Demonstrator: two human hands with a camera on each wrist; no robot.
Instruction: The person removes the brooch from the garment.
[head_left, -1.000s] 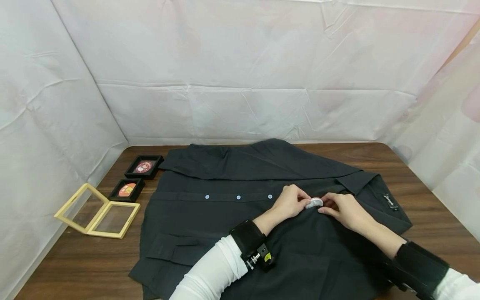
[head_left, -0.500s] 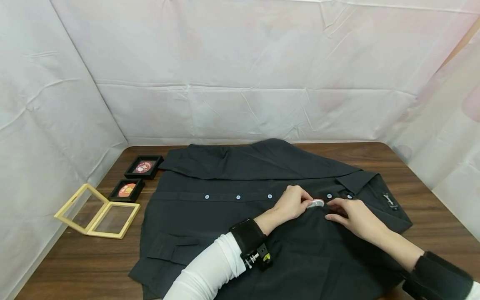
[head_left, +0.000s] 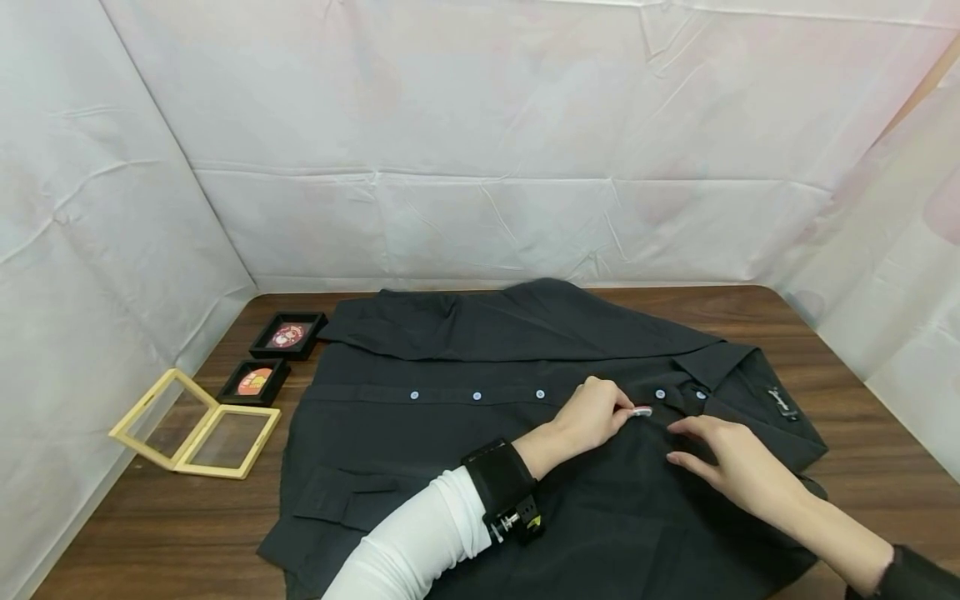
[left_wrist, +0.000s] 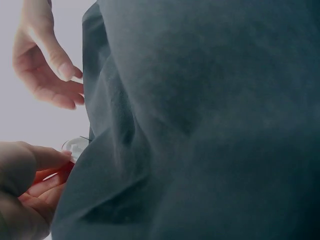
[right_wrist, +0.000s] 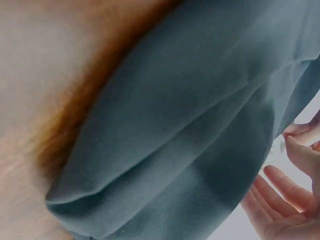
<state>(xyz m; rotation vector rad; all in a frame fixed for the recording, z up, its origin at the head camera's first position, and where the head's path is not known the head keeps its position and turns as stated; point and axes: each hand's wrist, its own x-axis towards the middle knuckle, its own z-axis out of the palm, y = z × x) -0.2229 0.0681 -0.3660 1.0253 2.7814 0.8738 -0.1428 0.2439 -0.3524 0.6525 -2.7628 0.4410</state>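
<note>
A black shirt [head_left: 420,450] lies spread over the table, its light buttons showing along the placket. My left hand [head_left: 592,414] pinches a small round pin badge [head_left: 641,411] at the shirt front. In the left wrist view the badge [left_wrist: 77,146] shows a pale back with a thin pin beside the cloth. To the right, my right hand [head_left: 738,462] hovers over the shirt, thumb and fingers apart, holding nothing. The right wrist view shows both hands at its right edge, partly hidden behind the cloth [right_wrist: 200,125].
Two small black frames, one with a red badge [head_left: 288,335] and one with an orange badge [head_left: 254,381], stand at the table's left. In front of them lies an unfolded yellow frame [head_left: 225,440] with clear panes. A small silver clip [head_left: 782,403] sits on the shirt near the collar.
My right hand has let go of the badge and drawn back to the right and towards me. My left hand still pinches the badge, which now appears more edge-on.
</note>
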